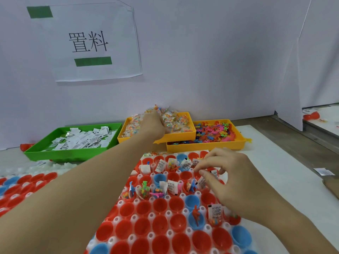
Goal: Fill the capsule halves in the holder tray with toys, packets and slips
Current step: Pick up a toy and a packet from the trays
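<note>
Lower frame: holder tray (117,219) of red and blue halves (161,206), mostly unfilled, near rows empty for later. Centre right: right hand (233,182) over the filled rows, fingertips (201,172) pinched, perhaps on a slip. Beyond, left hand (153,125) curled into the packets (174,120), grabbing stock. Upper left: slips (82,139) in green bin (64,154); toys (214,132) right. White wall, paper sign (88,41).

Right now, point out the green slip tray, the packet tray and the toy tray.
green slip tray (60,153), head view, front wall.
packet tray (180,136), head view, front wall, right part.
toy tray (201,146), head view, front wall.
</note>
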